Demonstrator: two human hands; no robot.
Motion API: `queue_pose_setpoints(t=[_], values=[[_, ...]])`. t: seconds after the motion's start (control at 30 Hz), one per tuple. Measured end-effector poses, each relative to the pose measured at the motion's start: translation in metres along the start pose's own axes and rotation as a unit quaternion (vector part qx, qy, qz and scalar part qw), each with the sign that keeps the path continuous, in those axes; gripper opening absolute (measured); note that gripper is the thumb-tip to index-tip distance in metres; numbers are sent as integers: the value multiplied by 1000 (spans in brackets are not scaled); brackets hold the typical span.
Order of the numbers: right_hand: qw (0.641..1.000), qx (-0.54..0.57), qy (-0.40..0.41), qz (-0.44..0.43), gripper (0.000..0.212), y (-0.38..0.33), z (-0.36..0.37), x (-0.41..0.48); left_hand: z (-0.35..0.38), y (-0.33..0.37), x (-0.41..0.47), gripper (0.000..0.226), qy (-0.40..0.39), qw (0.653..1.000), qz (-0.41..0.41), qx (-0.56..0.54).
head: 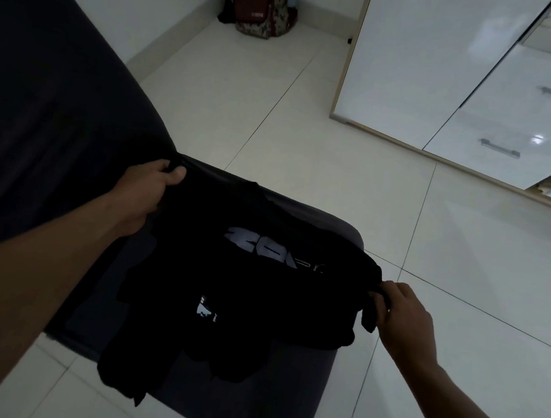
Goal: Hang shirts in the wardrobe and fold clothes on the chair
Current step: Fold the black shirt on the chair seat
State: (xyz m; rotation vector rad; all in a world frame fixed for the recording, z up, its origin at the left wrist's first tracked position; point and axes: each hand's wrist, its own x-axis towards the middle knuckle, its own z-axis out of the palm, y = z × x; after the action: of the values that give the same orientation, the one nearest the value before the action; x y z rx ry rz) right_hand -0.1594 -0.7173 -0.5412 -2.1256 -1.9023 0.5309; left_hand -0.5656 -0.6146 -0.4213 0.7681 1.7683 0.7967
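Observation:
A black t-shirt [242, 280] with pale lettering is stretched over the dark grey chair seat [299, 376]. My left hand [147, 190] grips its far left corner near the chair back. My right hand [402, 318] pinches its right edge past the seat's right side. More black cloth [125, 370] hangs off the seat's front left. The white glossy wardrobe [421, 60] stands at the upper right, one door ajar at the far right with clothes dimly visible inside.
The dark chair back [39, 96] fills the left side. A camouflage backpack [266, 5] leans in the far corner. Two wardrobe drawers with metal handles [500, 148] face me. White floor tiles [311, 127] lie between chair and wardrobe.

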Motion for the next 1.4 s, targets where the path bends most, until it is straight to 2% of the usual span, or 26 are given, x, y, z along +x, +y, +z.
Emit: queue_pose_setpoints(t=[0.13,0.2,0.27,0.33,0.5,0.6,0.67,0.73,0.8,0.87,0.97,1.03,1.07,1.2,1.3,1.4], values=[[999,-32,-17,-1,12,6,5,-13,-11,-15,-3,17,-8,999,-25,-22],[997,-61,-40,19,12,6,7,-15,-12,-25,-8,20,11,998,-50,32],[994,-74,-60,47,11,4,7,-13,-11,-38,-7,13,16,992,-79,99],[991,-97,-73,60,16,2,9,-8,-10,-45,-7,15,38,986,-109,124],[988,-130,-40,78,23,5,8,4,-3,-46,-1,13,101,983,-120,92],[985,-150,-66,46,24,14,5,1,-4,-56,2,8,124,972,-103,171],[967,-206,-150,5,37,19,2,-2,-1,-63,-5,7,112,947,-83,289],[938,-250,-239,-9,41,20,-4,-3,4,-76,-9,37,123,924,-76,355],[941,-249,-229,-12,38,8,-15,4,9,-79,-15,38,186,912,-35,364],[961,-216,-167,-36,35,-6,-25,16,19,-73,-21,28,239,900,31,362],[969,-135,-132,-156,36,-39,-41,42,32,-69,-42,29,267,894,94,346],[946,-130,-163,-248,45,-61,-45,60,42,-76,-56,35,242,897,123,350],[923,-156,-181,-302,51,-72,-43,71,48,-82,-60,40,222,899,125,355],[803,-246,-207,-501,63,-92,-19,96,71,-101,-74,65,128,898,88,411],[759,-248,-241,-552,60,-97,-1,111,88,-110,-81,73,121,884,39,450],[752,-213,-294,-550,64,-98,-1,121,105,-109,-89,65,133,871,-1,472]])
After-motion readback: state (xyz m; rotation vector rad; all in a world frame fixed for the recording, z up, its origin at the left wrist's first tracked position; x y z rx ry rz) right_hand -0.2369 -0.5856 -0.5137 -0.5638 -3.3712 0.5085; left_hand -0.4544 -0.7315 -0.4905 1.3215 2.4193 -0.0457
